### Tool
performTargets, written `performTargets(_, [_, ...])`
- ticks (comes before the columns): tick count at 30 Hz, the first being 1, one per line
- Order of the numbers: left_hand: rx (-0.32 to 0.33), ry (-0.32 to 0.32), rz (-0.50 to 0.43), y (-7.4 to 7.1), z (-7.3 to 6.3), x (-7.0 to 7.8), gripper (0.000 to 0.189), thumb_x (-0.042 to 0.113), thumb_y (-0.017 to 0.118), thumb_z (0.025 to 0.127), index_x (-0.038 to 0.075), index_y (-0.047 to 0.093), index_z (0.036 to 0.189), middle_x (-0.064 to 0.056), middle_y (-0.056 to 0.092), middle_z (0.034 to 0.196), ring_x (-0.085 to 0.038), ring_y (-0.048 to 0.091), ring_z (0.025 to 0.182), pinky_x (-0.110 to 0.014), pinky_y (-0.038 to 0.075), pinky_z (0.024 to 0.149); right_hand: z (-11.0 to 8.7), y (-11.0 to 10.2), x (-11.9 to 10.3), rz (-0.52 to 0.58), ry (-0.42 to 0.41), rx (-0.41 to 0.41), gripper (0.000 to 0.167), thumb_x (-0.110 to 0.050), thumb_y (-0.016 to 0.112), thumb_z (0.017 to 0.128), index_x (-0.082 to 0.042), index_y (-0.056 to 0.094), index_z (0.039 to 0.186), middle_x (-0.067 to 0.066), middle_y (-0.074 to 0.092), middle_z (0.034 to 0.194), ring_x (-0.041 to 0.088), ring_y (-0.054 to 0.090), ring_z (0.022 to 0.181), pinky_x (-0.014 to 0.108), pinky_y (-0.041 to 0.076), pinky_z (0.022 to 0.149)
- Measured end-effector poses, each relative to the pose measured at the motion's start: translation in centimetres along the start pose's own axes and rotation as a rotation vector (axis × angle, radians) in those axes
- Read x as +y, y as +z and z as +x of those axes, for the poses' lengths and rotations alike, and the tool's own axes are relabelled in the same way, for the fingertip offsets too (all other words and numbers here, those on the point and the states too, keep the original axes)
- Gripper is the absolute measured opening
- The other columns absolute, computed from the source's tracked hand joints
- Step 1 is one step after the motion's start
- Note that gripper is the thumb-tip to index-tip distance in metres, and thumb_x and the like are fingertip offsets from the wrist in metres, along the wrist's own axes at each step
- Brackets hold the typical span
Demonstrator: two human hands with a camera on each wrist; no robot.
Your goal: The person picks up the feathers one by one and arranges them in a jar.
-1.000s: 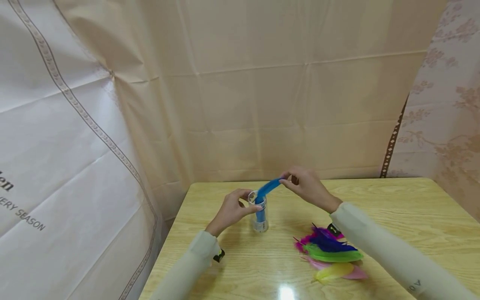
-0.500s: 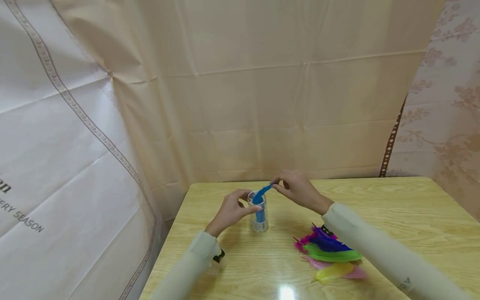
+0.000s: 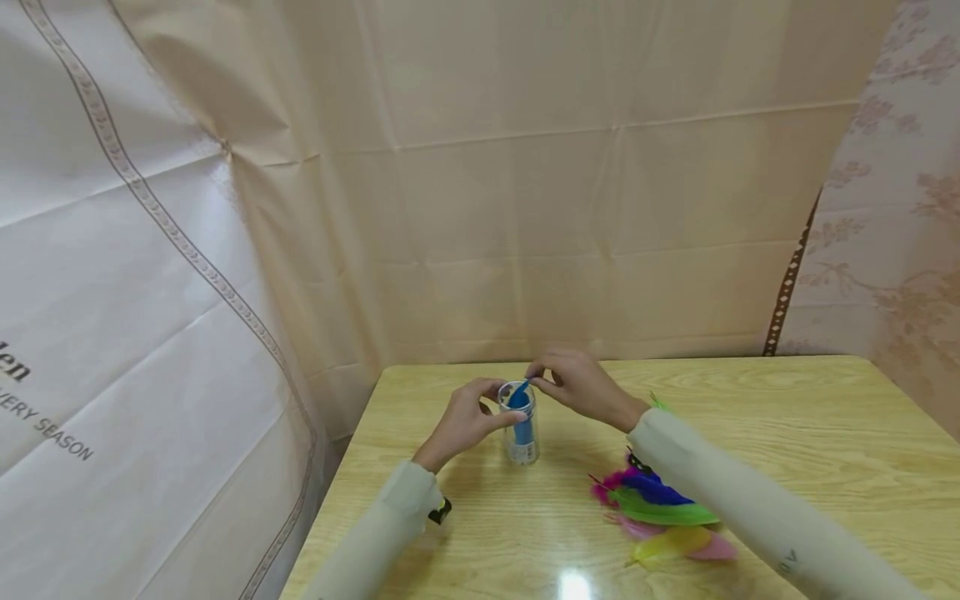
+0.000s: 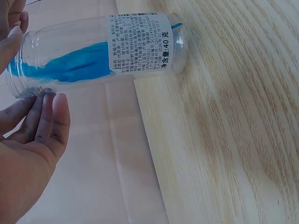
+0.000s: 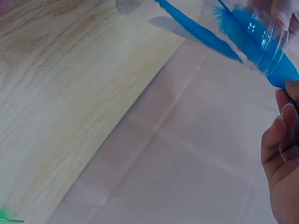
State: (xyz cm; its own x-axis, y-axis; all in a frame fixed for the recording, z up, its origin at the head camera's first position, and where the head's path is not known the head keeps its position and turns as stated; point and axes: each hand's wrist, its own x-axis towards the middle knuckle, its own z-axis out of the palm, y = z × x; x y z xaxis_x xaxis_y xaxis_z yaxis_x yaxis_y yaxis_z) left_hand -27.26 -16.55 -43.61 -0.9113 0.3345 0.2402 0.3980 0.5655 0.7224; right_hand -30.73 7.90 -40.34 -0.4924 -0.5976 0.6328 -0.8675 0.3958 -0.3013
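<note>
Since 1 s ago, R hand [image 3: 581,385] has come in closer to the jar [image 4: 96,35], & its blue feather [image 5: 282,73] sits deeper, w/ just the end above the rim. Thumb & index nearly shut, pinching that end; other R fingers bent. L hand [image 3: 459,421] holds jar's neck, thumb on near side, fingers on far side, spread only jar-wide. Jar stands upright on the table [image 3: 787,425]; 2nd blue feather [image 5: 198,30] is fully inside. Multicol. feather pile [image 3: 663,507] lies nr R sleeve [image 3: 735,479], partly hidden.
</note>
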Motion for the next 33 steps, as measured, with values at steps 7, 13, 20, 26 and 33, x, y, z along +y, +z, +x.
performTargets(7, [-0.004,0.004,-0.008,0.1,0.0,0.0,0.055,0.054,0.079,0.087,0.023,0.067,0.132,0.011,0.065,0.118,-0.009,0.061,0.102,-0.031,0.056,0.081,0.2,0.7,-0.3,-0.014,0.045,-0.075,0.007,-0.01,0.077,0.094,-0.013,0.077,0.101,-0.007,0.067,0.093,0.005,0.056,0.075,0.023,0.051,0.065])
performTargets(13, [0.001,0.012,-0.015,0.1,-0.1,-0.2,0.055,0.053,0.079,0.087,0.024,0.067,0.132,0.011,0.065,0.118,-0.009,0.061,0.102,-0.032,0.056,0.081,0.5,1.0,-0.7,-0.009,0.038,-0.119,0.009,-0.011,0.076,0.096,-0.011,0.076,0.104,-0.005,0.068,0.096,0.005,0.059,0.078,0.023,0.052,0.066])
performTargets(20, [0.0,0.023,-0.008,0.0,-0.1,-0.2,0.054,0.055,0.078,0.087,0.025,0.067,0.131,0.011,0.065,0.119,-0.009,0.061,0.102,-0.031,0.056,0.081,0.7,1.2,-0.8,0.003,0.039,-0.148,0.01,-0.012,0.075,0.096,-0.012,0.077,0.107,-0.005,0.07,0.098,0.004,0.06,0.078,0.023,0.051,0.066])
performTargets(26, [-0.004,0.02,-0.008,0.0,-0.1,-0.1,0.054,0.054,0.078,0.088,0.023,0.067,0.132,0.009,0.065,0.12,-0.01,0.061,0.104,-0.031,0.056,0.081,0.8,1.5,-0.9,-0.002,0.038,-0.162,0.011,-0.013,0.074,0.097,-0.012,0.078,0.107,-0.005,0.071,0.1,0.004,0.061,0.08,0.022,0.052,0.066])
performTargets(33, [-0.005,0.02,-0.005,0.1,-0.1,-0.1,0.055,0.054,0.078,0.088,0.023,0.068,0.132,0.008,0.065,0.12,-0.01,0.061,0.104,-0.031,0.056,0.082,0.8,1.7,-0.9,0.012,0.054,-0.168,0.013,-0.011,0.073,0.097,-0.012,0.077,0.109,-0.001,0.072,0.103,0.006,0.063,0.082,0.023,0.053,0.068])
